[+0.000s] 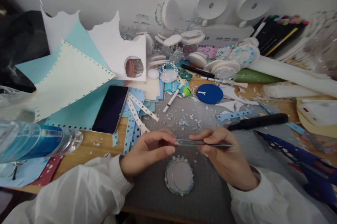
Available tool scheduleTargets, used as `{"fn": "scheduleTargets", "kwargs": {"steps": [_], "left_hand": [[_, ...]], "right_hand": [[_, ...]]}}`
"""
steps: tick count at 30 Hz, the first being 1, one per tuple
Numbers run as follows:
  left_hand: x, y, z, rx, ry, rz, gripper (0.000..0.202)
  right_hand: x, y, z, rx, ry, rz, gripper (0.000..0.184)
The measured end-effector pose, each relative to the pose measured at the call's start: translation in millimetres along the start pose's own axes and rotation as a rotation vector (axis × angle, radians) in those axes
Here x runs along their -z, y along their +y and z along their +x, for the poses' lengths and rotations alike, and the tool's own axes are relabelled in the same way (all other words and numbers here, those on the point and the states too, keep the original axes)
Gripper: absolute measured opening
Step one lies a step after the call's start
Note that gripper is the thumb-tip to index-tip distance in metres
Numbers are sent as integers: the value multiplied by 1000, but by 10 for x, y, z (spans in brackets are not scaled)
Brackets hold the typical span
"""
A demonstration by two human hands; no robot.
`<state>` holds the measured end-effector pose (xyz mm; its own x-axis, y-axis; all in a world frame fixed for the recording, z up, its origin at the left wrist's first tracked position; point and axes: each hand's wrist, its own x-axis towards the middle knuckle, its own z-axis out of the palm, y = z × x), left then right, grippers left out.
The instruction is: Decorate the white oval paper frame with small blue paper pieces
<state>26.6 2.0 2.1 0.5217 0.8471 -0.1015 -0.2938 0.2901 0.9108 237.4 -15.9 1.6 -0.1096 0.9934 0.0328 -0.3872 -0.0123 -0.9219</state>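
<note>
1. The right hand (pixel 228 159) grips tweezers (pixel 194 143), its fingers covering part of them.
2. The left hand (pixel 149 152) curls at their tips; whether it pinches a tiny piece, I cannot tell.
3. Between and below the hands, a star-rimmed disc (pixel 180 176) lies on the mat (pixel 210 196).
4. The frame cuts off a bottle (pixel 52 139) at left and a glue gun (pixel 280 146) at right.

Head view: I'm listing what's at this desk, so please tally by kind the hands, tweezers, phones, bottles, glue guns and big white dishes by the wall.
Hands: 2, left hand and right hand
Tweezers: 1 pair
Phone: 1
Bottle: 1
Glue gun: 1
White dishes: 2
Total: 8
</note>
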Motion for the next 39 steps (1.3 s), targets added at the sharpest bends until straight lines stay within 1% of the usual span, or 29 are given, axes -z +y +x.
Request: {"fn": "scheduleTargets", "kwargs": {"steps": [4,11,15,20,25,30,33,39], "left_hand": [[6,-39,7,10,46,-36,10],[6,-53,-5,3,103,-42,8],[2,-53,0,-14,129,-32,6],[-1,-60,6,-30,160,-26,5],[-10,-57,-6,-22,163,-47,4],[-3,-64,2,-68,172,-36,6],[2,-66,10,-61,163,-21,5],[5,-60,0,-53,157,1,4]], "right_hand": [[2,-2,-4,14,-29,-18,16],[35,24,-5,84,-92,-93,18],[52,50,-15,83,-136,-78,23],[51,63,-23,79,-141,-80,25],[41,61,-21,76,-151,-80,24],[41,68,-26,79,-117,-85,20],[44,73,-20,76,-109,-94,19],[30,52,-17,88,-134,-117,20]]}}
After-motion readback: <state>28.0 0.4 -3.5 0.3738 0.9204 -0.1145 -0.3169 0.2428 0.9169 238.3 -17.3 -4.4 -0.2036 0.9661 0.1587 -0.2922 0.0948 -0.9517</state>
